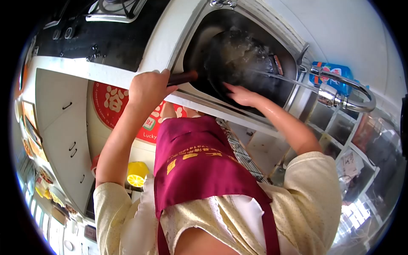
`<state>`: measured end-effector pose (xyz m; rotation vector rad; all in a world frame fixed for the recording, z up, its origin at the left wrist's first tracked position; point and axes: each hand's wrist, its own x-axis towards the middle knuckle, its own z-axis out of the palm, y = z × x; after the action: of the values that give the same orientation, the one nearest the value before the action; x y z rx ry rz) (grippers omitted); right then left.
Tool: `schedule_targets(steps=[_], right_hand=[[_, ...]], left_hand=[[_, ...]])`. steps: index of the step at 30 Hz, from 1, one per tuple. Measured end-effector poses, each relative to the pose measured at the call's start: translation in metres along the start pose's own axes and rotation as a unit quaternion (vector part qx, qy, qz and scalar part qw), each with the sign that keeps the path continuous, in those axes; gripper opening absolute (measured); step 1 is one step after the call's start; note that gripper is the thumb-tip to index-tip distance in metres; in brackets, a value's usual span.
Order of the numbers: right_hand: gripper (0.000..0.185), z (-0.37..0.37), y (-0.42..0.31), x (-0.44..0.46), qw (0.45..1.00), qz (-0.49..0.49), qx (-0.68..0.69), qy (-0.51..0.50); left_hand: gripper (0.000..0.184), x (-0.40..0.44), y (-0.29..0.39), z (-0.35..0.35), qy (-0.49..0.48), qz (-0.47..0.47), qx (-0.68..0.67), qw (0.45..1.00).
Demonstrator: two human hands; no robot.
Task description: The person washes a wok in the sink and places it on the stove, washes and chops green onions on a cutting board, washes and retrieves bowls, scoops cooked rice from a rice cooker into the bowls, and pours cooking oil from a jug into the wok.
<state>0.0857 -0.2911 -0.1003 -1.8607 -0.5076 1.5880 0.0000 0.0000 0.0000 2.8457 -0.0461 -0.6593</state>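
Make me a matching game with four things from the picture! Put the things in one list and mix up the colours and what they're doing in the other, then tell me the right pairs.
Things:
1. Left hand
2. Apron
3. Tap
4. Packet

Colours and doings:
A. Shiny silver, with water running out
B. Mostly blue
C. Wrapped around a dark handle
D. Dark purplish red, with yellow writing

Right pairs:
1-C
2-D
3-A
4-B
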Motion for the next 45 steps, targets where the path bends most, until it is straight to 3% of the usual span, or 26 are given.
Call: schedule_targets(steps=[1,2,3,4,5,7,9,11,13,16,17,19,20,21,22,23,24,27,29,31,33,35,37,40,42,45], right_hand=[[0.062,-0.007,-0.002,-0.001,1.000,0.002,-0.005,0.011],[0.063,-0.002,-0.010,0.022,0.984,-0.056,0.122,0.117],[0.064,0.008,-0.023,0.059,0.931,-0.137,0.277,0.194],[0.063,-0.001,-0.023,0.083,0.916,-0.154,0.260,0.263],[0.062,-0.023,-0.002,0.097,0.915,-0.132,0.114,0.363],[0.061,-0.043,0.022,0.136,0.832,-0.089,-0.158,0.525],[0.053,-0.079,0.043,0.101,0.827,0.040,-0.317,0.463],[0.049,-0.105,0.086,0.054,0.754,0.071,-0.550,0.352],[0.044,-0.110,0.138,0.003,0.731,-0.048,-0.578,0.361],[0.045,-0.069,0.093,-0.065,0.824,0.203,-0.515,0.119],[0.046,-0.053,0.055,-0.078,0.847,0.238,-0.475,0.019],[0.045,-0.020,0.045,-0.063,0.913,0.222,-0.338,-0.045],[0.049,-0.004,0.068,-0.036,0.899,0.065,-0.417,-0.118],[0.054,0.004,0.007,-0.037,0.961,0.149,-0.229,-0.033],[0.056,0.009,-0.023,-0.035,0.989,0.139,-0.002,0.050],[0.055,0.020,-0.017,-0.010,0.965,0.072,0.225,0.110],[0.050,0.032,-0.023,0.003,0.960,-0.021,0.196,0.200],[0.045,0.018,-0.007,-0.017,0.991,0.000,-0.083,0.103],[0.041,0.003,0.053,-0.055,0.956,0.025,-0.293,0.010],[0.038,-0.035,0.051,-0.091,0.858,0.213,-0.468,0.016],[0.035,-0.069,0.082,-0.079,0.891,0.117,-0.379,0.223],[0.036,-0.092,0.042,-0.057,0.960,0.069,-0.017,0.270],[0.038,-0.108,0.002,-0.042,0.950,0.013,0.238,0.201],[0.040,-0.132,-0.013,-0.018,0.956,-0.024,0.262,0.131],[0.039,-0.143,-0.020,-0.011,0.974,0.019,0.201,0.105],[0.038,-0.156,-0.022,0.004,0.988,0.083,0.072,0.112]], left_hand=[[0.037,0.003,0.001,0.002,0.006,0.000,-0.002,1.000],[0.037,0.006,0.001,0.005,0.013,-0.002,-0.004,1.000],[0.037,0.001,-0.005,-0.007,-0.004,-0.016,0.029,0.999],[0.037,-0.003,-0.003,-0.007,-0.009,-0.018,0.021,1.000],[0.037,0.000,0.003,-0.004,-0.008,-0.017,0.007,1.000],[0.038,0.002,0.000,-0.007,-0.016,-0.027,0.020,0.999],[0.037,0.002,0.000,-0.004,-0.012,-0.022,0.025,0.999],[0.036,0.002,0.002,-0.006,-0.010,-0.012,0.022,1.000],[0.039,0.000,0.001,-0.003,0.007,0.006,0.017,1.000],[0.038,-0.004,0.004,-0.002,0.011,0.009,0.014,1.000],[0.038,-0.003,0.004,-0.001,0.019,0.012,0.014,1.000],[0.038,-0.002,0.004,0.000,0.035,0.017,0.015,0.999],[0.038,-0.004,0.005,-0.001,0.026,0.011,0.027,0.999],[0.038,-0.004,0.006,-0.001,0.024,0.014,0.031,0.999],[0.038,-0.003,0.007,-0.001,0.026,0.015,0.032,0.999],[0.038,-0.002,0.008,-0.001,0.027,0.011,0.033,0.999],[0.038,-0.003,0.007,-0.002,0.027,0.011,0.034,0.999],[0.039,-0.005,0.005,-0.002,0.020,0.015,0.036,0.999],[0.039,-0.006,0.006,-0.003,0.010,0.010,0.033,0.999],[0.039,-0.006,0.007,-0.004,0.005,0.011,0.032,0.999],[0.038,-0.004,0.008,-0.006,0.005,0.013,0.032,0.999],[0.038,-0.006,0.009,-0.006,0.002,0.011,0.031,0.999],[0.038,-0.006,0.009,-0.005,0.012,0.017,0.027,0.999],[0.036,-0.005,0.008,-0.006,0.013,0.020,0.026,0.999],[0.034,-0.005,0.011,-0.007,0.028,0.029,0.040,0.998],[0.038,0.022,0.040,-0.014,0.122,0.173,0.045,0.976]])
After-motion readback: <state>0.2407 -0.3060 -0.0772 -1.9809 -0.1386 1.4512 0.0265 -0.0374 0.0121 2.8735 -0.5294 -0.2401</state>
